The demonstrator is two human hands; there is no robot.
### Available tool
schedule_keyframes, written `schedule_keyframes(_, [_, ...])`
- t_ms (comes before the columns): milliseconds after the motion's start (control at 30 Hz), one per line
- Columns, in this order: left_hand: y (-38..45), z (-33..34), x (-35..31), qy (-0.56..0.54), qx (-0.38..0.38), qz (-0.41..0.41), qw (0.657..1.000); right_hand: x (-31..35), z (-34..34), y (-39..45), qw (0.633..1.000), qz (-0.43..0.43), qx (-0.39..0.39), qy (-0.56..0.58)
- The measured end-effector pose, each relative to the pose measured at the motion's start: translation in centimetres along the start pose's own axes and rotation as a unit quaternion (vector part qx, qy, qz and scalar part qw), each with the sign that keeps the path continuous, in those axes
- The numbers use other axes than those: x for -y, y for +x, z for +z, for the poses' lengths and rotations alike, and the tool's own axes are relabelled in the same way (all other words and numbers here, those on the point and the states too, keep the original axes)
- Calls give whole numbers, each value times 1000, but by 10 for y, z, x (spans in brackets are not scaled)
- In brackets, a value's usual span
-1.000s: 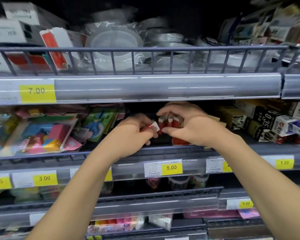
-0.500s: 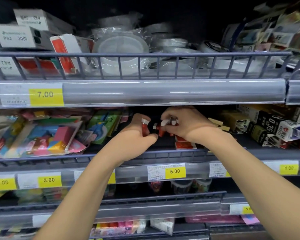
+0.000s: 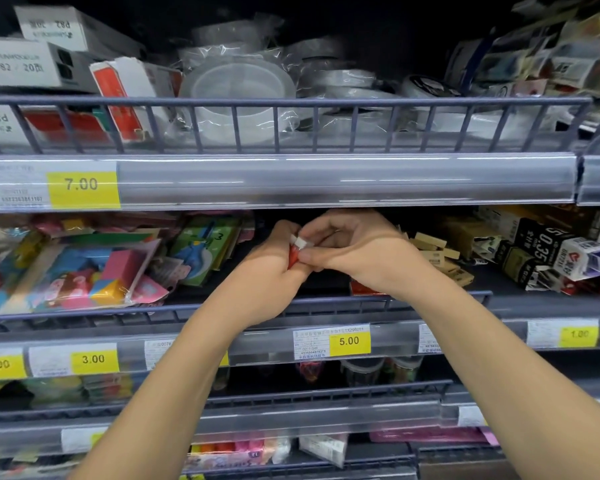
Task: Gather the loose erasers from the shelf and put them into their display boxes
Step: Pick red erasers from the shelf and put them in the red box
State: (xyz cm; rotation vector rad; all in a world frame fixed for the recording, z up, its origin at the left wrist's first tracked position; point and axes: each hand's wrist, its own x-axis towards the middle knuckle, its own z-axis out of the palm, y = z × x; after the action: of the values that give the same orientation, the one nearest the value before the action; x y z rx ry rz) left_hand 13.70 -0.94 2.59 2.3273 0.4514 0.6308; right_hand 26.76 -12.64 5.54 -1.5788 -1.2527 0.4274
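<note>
Both hands reach into the middle shelf, under the upper shelf's price rail. My left hand (image 3: pixel 274 265) and my right hand (image 3: pixel 357 254) meet fingertip to fingertip, pinching small red-and-white erasers (image 3: pixel 296 249) between them. How many erasers are in each hand is hidden by the fingers. Below my right wrist, a red display box (image 3: pixel 362 289) sits on the shelf floor, mostly covered by the arm.
Colourful packets (image 3: pixel 84 271) fill the shelf to the left. Small cardboard boxes (image 3: pixel 440 254) and black-and-white boxes (image 3: pixel 548 254) lie to the right. A low wire rail (image 3: pixel 326 301) fronts the shelf. The upper shelf holds plastic-wrapped tape rolls (image 3: pixel 238 98).
My hands have come together: the left one, apart with a red eraser half a second ago, now touches the right hand's fingertips. The view has shifted slightly.
</note>
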Motion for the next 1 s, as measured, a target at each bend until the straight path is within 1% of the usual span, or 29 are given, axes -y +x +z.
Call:
schedule_keyframes(67, [0,-1,2,-17,-10,2,1000,-1,-8,2,999,19,-11,-37])
schedule_keyframes(100, [0,-1,4,-28,-16,4,999,-2,-16,3,996,29,-27,-83])
schedule_keyframes(133, [0,-2,5,-40,-20,3,999,-3,-24,5,985,42,-38,-164])
schedule_keyframes(200, [1,-3,7,-68,-26,-10,997,-5,-40,6,938,74,-21,-337])
schedule_keyframes(233, [2,-3,8,-81,-29,-18,996,-6,-45,7,918,86,-1,-387])
schedule_keyframes(267, [3,-2,8,-92,-32,-27,995,-8,-47,8,906,90,19,-413])
schedule_keyframes(333, [5,-1,7,-105,-33,-45,993,-12,-46,11,900,69,48,-428])
schedule_keyframes(400, [5,-1,5,-104,-30,-62,992,-16,-43,13,901,42,58,-429])
schedule_keyframes(467, [6,-3,3,-101,-28,-76,992,-18,-41,14,900,36,53,-430])
schedule_keyframes(533, [5,-4,3,-95,-26,-85,991,-18,-42,13,906,41,39,-419])
schedule_keyframes(567, [4,-4,3,-92,-26,-87,992,-17,-42,11,915,43,26,-400])
schedule_keyframes(667, [3,-5,3,-87,-26,-93,991,-13,-39,6,963,40,-26,-267])
schedule_keyframes(700, [3,-4,3,-86,-28,-92,992,-10,-37,4,975,35,-30,-218])
schedule_keyframes(767, [4,-4,2,-86,-33,-87,992,-4,-30,1,991,35,-16,-131])
schedule_keyframes(833, [4,-3,-1,-102,-32,-79,991,-1,-21,0,997,30,-4,-70])
schedule_keyframes(900, [4,-2,-5,-118,-32,-67,990,-1,-12,1,999,15,-12,-31])
schedule_keyframes(1000, [4,0,-5,-105,-41,-61,992,-4,-5,4,1000,16,-18,14])
